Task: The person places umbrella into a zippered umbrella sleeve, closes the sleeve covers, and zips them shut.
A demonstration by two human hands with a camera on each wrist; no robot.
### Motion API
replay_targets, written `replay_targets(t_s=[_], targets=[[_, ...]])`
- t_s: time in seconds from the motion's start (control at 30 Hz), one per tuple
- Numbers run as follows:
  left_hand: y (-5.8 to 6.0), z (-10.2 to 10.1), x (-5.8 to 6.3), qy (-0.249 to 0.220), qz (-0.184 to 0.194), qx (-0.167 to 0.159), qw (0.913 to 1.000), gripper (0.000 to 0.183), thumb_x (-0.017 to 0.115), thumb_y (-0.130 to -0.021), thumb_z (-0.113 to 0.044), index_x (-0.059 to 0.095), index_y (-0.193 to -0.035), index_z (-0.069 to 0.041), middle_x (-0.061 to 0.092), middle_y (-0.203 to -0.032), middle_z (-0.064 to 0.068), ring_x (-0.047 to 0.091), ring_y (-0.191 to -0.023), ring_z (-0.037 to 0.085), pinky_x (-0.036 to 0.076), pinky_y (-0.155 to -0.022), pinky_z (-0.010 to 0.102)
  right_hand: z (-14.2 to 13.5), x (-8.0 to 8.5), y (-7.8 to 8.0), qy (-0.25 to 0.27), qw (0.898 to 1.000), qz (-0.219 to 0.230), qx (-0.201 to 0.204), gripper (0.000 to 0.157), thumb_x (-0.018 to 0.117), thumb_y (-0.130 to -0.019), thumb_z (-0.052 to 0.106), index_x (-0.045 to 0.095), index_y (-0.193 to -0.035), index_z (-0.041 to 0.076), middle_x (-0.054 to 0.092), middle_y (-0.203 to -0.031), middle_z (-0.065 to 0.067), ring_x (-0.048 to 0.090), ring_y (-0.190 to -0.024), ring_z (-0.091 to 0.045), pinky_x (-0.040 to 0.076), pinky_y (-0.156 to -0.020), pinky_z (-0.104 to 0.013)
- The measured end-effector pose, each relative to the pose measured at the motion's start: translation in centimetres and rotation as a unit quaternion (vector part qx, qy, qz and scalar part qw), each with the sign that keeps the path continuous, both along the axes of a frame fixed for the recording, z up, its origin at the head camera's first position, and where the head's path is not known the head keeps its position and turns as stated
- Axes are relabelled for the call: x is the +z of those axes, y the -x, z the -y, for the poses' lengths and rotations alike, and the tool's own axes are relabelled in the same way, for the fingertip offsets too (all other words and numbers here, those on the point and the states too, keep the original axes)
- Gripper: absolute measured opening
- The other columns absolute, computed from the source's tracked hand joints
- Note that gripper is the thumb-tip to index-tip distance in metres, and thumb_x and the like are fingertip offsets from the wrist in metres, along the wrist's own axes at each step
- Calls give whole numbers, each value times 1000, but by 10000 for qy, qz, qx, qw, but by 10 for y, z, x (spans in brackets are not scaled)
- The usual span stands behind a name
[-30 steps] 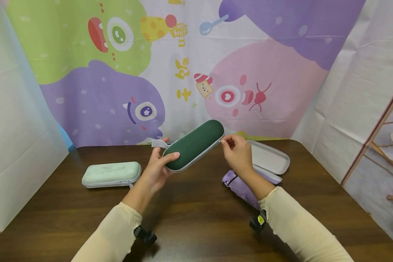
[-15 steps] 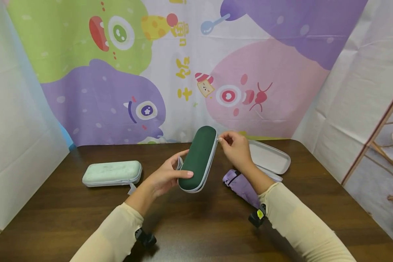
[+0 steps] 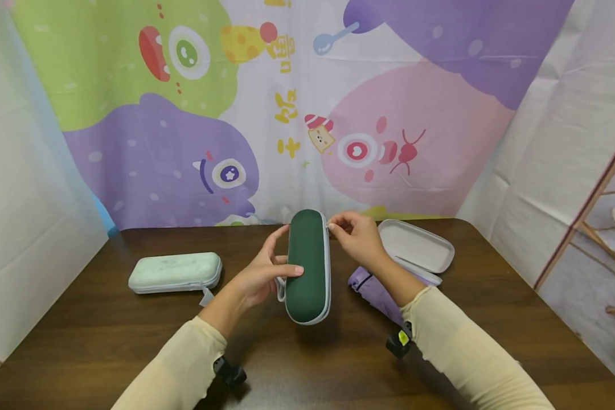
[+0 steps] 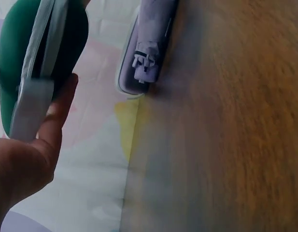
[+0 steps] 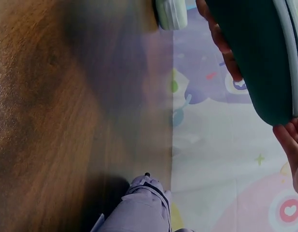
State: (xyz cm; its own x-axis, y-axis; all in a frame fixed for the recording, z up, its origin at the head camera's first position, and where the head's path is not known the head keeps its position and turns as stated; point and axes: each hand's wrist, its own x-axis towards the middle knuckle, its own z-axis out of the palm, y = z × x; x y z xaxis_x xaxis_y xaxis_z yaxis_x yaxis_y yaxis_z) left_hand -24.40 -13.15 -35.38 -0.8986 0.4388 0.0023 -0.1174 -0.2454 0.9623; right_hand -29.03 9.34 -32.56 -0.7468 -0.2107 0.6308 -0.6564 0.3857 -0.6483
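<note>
Both sides of the green case (image 3: 306, 245), probably light and stiff, should suit the clasping left hand (image 3: 258, 276) near the tabletop's (image 3: 66, 341) far edge, the right hand (image 3: 357, 238) pinching the case's zip (image 3: 327, 279).

Free room on the table (image 3: 287, 364) below the green case (image 3: 310, 256), mint case (image 3: 175, 272) and purple bundle (image 3: 380, 294) either side

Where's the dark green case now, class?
In the head view, the dark green case is near centre, above the table, between left hand and right hand.
</note>
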Motion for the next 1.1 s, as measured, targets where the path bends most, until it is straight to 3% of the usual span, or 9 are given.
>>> replay_targets(t_s=[0.13, 0.27, 0.47, 0.6, 0.7, 0.83, 1.1], targets=[[1, 1, -1, -3, -167, -200, 9997, 117, 75, -75, 4, 3, -154, -43, 44, -135, 33, 66, -97, 31, 57, -75, 43, 1, 0, -2, -348, 9989, -81, 291, 5, 69, -88, 0, 69, -85, -3, 69, -76, -11, 66, -67, -24, 53, -61, -28], [2, 1, -3, 104, -127, -100, 9998, 113, 71, -78, 4, 4, -152, -49, 42, -133, 31, 67, -93, 33, 58, -63, 43, 3, 0, -4, -679, 9967, -216, 391, 4, 69, -88, 1, 71, -87, -3, 69, -76, -10, 65, -66, -17, 54, -62, -29], [3, -1, -5, 109, -43, 319, 9994, 106, 69, -80, 2, 7, -151, -48, 50, -124, 27, 69, -86, 31, 58, -65, 43, 5, 2, -10, -845, 9952, -303, 383, 4, 72, -87, 2, 71, -87, -1, 69, -77, -6, 65, -66, -16, 55, -61, -30], [5, 0, -4, -23, 7, 731, 9973, 103, 68, -79, 1, 11, -150, -47, 52, -122, 25, 69, -83, 30, 59, -65, 44, 5, 0, -13, -1114, 9908, -656, 405, 5, 73, -87, 5, 71, -85, 0, 69, -79, -6, 63, -66, -15, 54, -61, -28], [8, 3, -3, -83, 73, 1057, 9943, 102, 68, -79, 1, 13, -149, -48, 53, -120, 24, 69, -78, 28, 58, -58, 38, 6, -2, -14, -1335, 9850, -976, 489, 3, 73, -86, 3, 71, -85, 1, 68, -80, -6, 61, -66, -14, 52, -60, -28], [10, 5, -2, -154, 181, 1288, 9914, 102, 69, -80, 2, 13, -148, -49, 54, -119, 22, 69, -76, 27, 57, -55, 36, 6, -4, -15, -1445, 9811, -1156, 572, 5, 74, -84, 0, 71, -85, 3, 67, -79, -5, 58, -66, -13, 51, -60, -27], [15, 9, -1, -484, 344, 2016, 9777, 100, 68, -83, -1, 11, -150, -47, 53, -112, 19, 68, -72, 23, 56, -57, 35, 4, -6, -21, -1608, 9764, -1218, 767, 7, 75, -83, -1, 70, -83, 4, 66, -78, -3, 54, -65, -11, 48, -59, -26]])
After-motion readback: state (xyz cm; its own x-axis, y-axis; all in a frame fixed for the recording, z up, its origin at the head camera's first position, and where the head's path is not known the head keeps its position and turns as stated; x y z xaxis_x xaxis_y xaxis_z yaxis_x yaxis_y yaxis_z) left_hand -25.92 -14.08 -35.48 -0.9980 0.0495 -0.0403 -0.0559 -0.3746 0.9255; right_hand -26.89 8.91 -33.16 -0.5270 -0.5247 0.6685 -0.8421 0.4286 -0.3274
